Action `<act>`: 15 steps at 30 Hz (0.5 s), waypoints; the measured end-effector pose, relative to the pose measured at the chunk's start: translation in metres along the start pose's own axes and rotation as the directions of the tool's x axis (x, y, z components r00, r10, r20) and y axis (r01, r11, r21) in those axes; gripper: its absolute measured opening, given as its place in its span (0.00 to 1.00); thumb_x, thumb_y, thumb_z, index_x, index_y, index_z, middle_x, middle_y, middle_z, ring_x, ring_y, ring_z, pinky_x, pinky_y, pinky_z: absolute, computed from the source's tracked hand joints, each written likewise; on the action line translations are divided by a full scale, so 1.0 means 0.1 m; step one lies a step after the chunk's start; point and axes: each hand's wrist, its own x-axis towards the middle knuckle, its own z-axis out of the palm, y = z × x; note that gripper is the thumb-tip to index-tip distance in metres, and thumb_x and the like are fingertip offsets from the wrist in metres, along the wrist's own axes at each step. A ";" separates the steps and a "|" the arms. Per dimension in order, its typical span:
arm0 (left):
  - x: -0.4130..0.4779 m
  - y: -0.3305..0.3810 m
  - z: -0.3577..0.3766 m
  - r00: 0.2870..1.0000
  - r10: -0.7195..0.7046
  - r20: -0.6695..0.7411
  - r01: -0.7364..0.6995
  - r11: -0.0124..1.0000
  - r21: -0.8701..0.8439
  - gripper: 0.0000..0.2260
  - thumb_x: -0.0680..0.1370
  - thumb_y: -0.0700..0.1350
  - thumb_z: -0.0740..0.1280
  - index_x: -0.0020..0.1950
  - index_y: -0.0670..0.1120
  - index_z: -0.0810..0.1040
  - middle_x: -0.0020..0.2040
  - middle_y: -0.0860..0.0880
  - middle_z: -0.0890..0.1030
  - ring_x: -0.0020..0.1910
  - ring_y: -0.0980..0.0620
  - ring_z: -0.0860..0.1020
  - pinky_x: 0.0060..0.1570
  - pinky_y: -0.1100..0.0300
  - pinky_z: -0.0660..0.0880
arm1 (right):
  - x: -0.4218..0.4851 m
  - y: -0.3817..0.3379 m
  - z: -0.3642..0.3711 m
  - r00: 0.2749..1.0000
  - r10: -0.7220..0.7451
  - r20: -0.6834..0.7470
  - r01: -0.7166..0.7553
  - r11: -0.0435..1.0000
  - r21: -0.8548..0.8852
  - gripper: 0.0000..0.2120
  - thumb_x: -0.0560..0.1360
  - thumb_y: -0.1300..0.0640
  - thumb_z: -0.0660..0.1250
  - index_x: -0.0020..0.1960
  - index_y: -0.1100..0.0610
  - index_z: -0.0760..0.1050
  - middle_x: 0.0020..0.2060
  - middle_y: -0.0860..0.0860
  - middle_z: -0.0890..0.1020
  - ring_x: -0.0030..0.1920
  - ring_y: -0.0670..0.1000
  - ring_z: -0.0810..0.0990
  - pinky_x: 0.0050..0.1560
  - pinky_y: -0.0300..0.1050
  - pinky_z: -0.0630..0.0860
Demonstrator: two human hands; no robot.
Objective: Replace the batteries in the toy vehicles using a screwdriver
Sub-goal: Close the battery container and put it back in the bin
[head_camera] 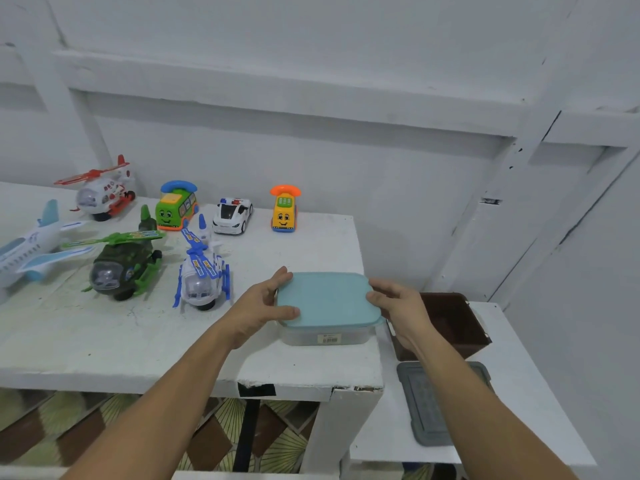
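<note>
A clear plastic container with a teal lid [327, 299] sits near the right end of the white table [104, 341]. My left hand [266, 303] grips its left edge, thumb on the lid. My right hand [398, 306] holds its right edge, fingers curled over the lid. Several toys stand to the left: a blue-white helicopter [202, 271], a green helicopter [124, 265], a red-white helicopter [104, 192], a white-blue airplane [31, 247], a green bus [176, 206], a white police car [232, 215] and a yellow phone car [284, 209]. No screwdriver or batteries are visible.
On a lower white shelf [519, 358] to the right stand a brown open box [450, 323] and a grey lid [429, 410] lying flat. A white wall rises right behind the table. The table's front edge is chipped near its right corner.
</note>
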 end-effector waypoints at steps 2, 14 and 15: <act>0.01 -0.02 0.02 0.999 -0.001 -0.035 0.000 1.000 -0.018 0.32 0.74 0.32 0.69 0.77 0.43 0.63 0.79 0.55 0.54 0.71 0.62 0.62 0.57 0.73 0.67 | 0.03 0.00 -0.02 1.000 -0.004 0.008 0.004 1.000 -0.011 0.13 0.72 0.70 0.71 0.55 0.60 0.79 0.50 0.57 0.84 0.50 0.55 0.84 0.54 0.48 0.80; 0.03 -0.15 0.06 0.986 -0.069 -0.149 0.030 0.969 -0.245 0.32 0.74 0.27 0.68 0.75 0.44 0.66 0.68 0.47 0.75 0.65 0.50 0.75 0.56 0.64 0.77 | 0.03 -0.01 -0.09 0.980 0.050 0.194 -0.047 0.999 -0.020 0.21 0.75 0.68 0.68 0.67 0.58 0.72 0.59 0.52 0.82 0.55 0.53 0.83 0.50 0.48 0.79; 0.03 -0.14 0.06 0.987 -0.077 -0.141 0.038 0.964 -0.262 0.32 0.74 0.27 0.68 0.75 0.45 0.66 0.68 0.48 0.75 0.64 0.50 0.75 0.56 0.63 0.77 | 0.03 -0.01 -0.09 0.977 0.049 0.208 -0.043 0.998 -0.035 0.21 0.76 0.67 0.67 0.68 0.57 0.72 0.59 0.51 0.82 0.56 0.52 0.82 0.51 0.48 0.79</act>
